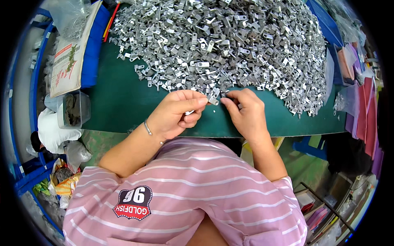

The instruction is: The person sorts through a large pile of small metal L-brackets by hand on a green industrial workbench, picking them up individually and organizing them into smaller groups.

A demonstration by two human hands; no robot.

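Note:
My left hand [177, 111] is closed, pinching a small silver metal bracket [214, 100] with a hole in its tab between thumb and forefinger. Another pale piece [189, 112] shows under its curled fingers. My right hand [247, 110] is close beside it, thumb and forefinger together at a small dark metal part [224, 94]; I cannot make out whether that part is gripped or only touched. Both hands are at the near edge of a large pile of similar metal brackets [221, 45]. A tiny light bit [214, 111] lies on the table just below the fingertips.
The pile covers most of the green table [113, 104]. At the left stand a blue bin [93, 49] with a cardboard sheet [67, 65] and a clear plastic container [84, 108]. Blue bins [326, 20] and red and purple sheets [363, 110] are at the right.

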